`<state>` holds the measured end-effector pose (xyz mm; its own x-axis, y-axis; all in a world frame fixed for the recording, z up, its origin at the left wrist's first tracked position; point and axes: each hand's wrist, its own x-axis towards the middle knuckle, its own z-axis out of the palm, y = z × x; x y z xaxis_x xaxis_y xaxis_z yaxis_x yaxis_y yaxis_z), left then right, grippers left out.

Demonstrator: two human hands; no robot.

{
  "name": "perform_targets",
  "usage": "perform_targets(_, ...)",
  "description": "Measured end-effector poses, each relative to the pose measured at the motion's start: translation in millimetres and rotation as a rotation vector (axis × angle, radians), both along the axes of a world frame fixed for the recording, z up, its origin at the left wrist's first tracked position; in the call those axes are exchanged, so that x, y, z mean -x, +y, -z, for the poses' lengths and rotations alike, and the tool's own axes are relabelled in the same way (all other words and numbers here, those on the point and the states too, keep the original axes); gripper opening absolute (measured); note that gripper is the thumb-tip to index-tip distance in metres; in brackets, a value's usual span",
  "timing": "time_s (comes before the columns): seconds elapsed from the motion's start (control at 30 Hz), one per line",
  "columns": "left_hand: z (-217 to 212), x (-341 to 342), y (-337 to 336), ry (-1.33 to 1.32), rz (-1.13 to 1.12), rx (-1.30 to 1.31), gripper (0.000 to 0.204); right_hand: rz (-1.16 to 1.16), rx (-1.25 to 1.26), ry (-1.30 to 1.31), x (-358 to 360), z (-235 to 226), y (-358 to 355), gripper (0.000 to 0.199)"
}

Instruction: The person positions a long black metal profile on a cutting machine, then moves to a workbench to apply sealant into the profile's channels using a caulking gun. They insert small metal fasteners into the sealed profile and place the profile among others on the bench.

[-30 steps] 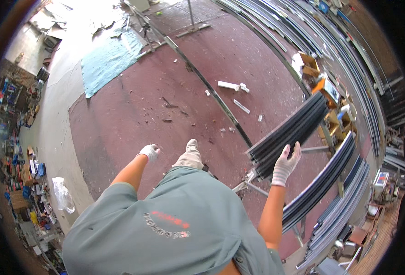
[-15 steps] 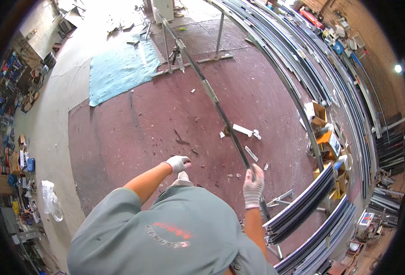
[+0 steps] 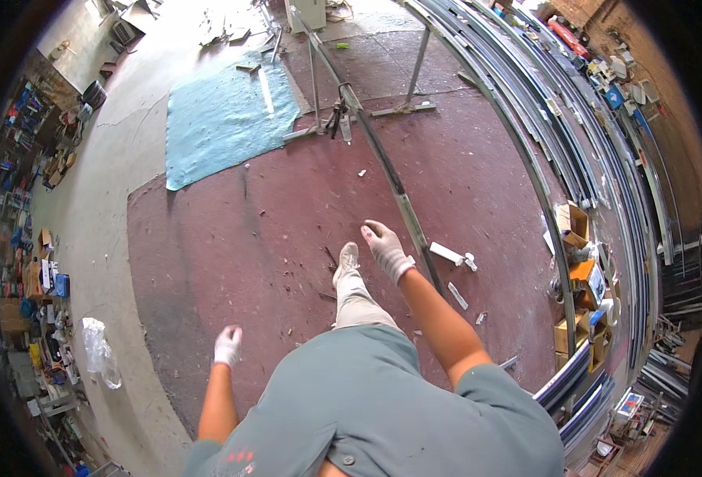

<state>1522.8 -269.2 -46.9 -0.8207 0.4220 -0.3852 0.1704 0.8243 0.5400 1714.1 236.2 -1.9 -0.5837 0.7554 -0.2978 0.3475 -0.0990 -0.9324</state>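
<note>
My right hand (image 3: 387,250), in a pale striped glove, is in front of my body just left of a long metal bar (image 3: 392,181), apart from it. Its fingers are loosely bent with a gap beside the thumb, and nothing shows in them. Lower on the left hangs my left hand (image 3: 228,345), gloved too, its fingers curled in and holding nothing that I can see. The bar runs away from me at a slant, its far part over a metal stand (image 3: 418,67). A dark clamp-like piece (image 3: 337,119) hangs beside the bar there.
A dark red mat (image 3: 232,238) with scattered scraps covers the floor. Beyond lies a light blue sheet (image 3: 216,127). Long metal profiles (image 3: 526,103) fill the right side, with cardboard boxes (image 3: 572,224) nearby. At left are a clear plastic bag (image 3: 98,354) and cluttered goods (image 3: 45,270).
My right hand has let go of the bar and moved left and farther forward. My left hand has dropped back and to the left. A foot has stepped forward as my body shifts right.
</note>
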Motion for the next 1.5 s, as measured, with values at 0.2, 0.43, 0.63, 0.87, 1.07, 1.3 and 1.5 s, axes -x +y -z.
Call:
perform_targets(0.2, 58, -59, -71, -0.426, -0.282, 0.213, 0.041, 0.041, 0.391, 0.093, 200, 62, 127, 0.048)
perform_targets(0.43, 12, -47, 17, -0.509, -0.370, 0.139, 0.046, 0.272, 0.598, -0.230, 385, 125, 267, 0.056)
perform_targets(0.63, -72, 2, 163, -0.478, -0.564, -0.145, 0.039, 0.729, 0.968, -0.061, 445, 136, 304, 0.021)
perform_targets(0.87, -76, 38, 181, -0.656, -0.470, -0.117, 0.040, 0.312, 0.639, -0.076, 391, 64, 194, 0.059)
perform_targets(1.07, -78, 129, 204, -0.388, 0.003, 0.021, 0.039, -0.182, 0.462, -0.125, 286, 1, 99, 0.047)
perform_targets(1.3, -89, 209, 295, -0.978, 0.077, -0.379, 0.064, -0.331, 0.241, 0.108, 126, -117, -10, 0.036)
perform_targets(1.5, -169, 153, 340, -1.475, 0.056, -0.865, 0.070, 0.051, 0.324, 0.431, -1, -129, -177, 0.039)
